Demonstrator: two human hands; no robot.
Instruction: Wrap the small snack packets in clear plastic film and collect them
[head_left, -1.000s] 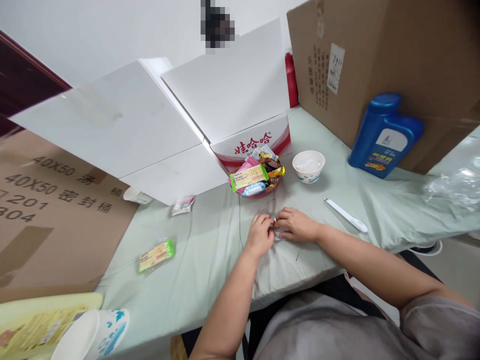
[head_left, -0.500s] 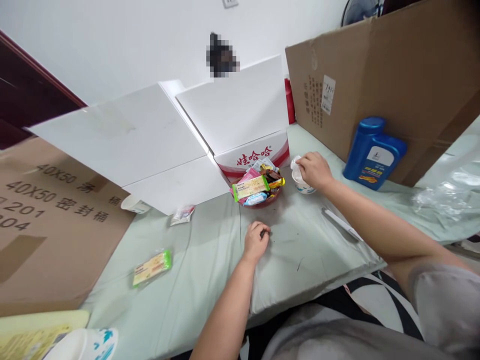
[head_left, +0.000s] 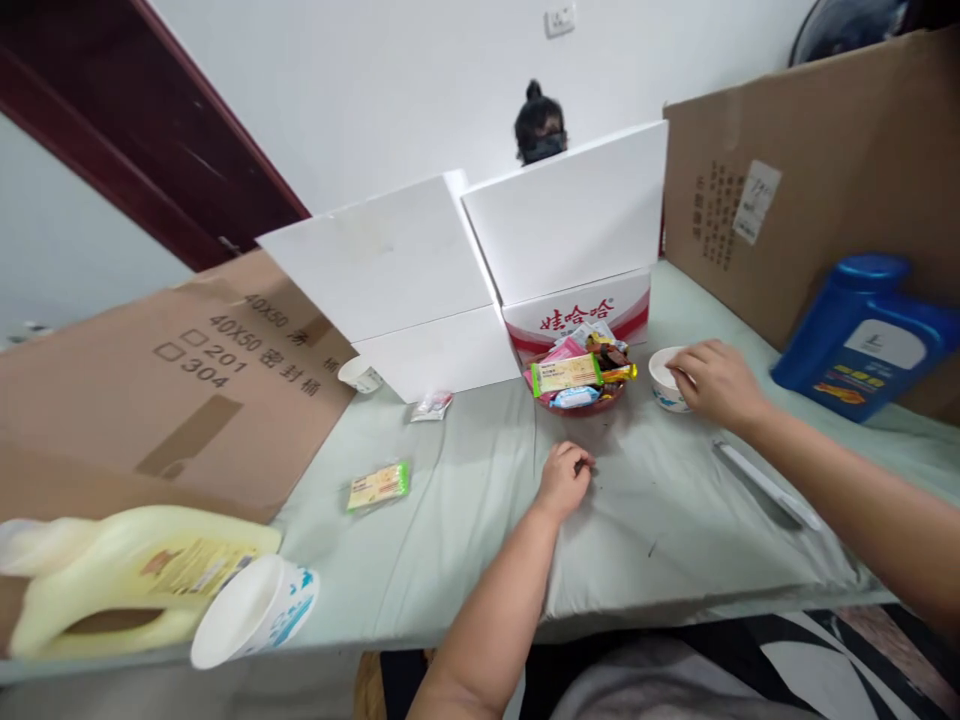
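My left hand (head_left: pixel 566 481) rests on the cloth in a loose fist, a small dark object (head_left: pixel 578 467) showing between its fingers; its kind cannot be made out. My right hand (head_left: pixel 716 382) is over a white paper cup (head_left: pixel 670 400) with blue marks, its fingers pinched together at the rim. Whatever those fingertips hold is hidden. Left of the cup stands a reddish bowl (head_left: pixel 592 408) heaped with packaged snacks, a green-ended biscuit packet (head_left: pixel 568 374) on top. It stands against a white box (head_left: pixel 576 318) with red lettering.
Another biscuit packet (head_left: pixel 378 487) and a small sachet (head_left: pixel 431 407) lie to the left. Paper cups lie tipped near a yellow jug (head_left: pixel 150 570) and a carton (head_left: pixel 225 370). A blue bottle (head_left: pixel 862 335) and a flat white strip (head_left: pixel 766 484) are right. A person's head (head_left: pixel 540 125) shows behind the box.
The view has swung left, so things sit further right. The whitish, film-like thing pinched in my right hand above the cup no longer shows; that hand is lower at the rim.
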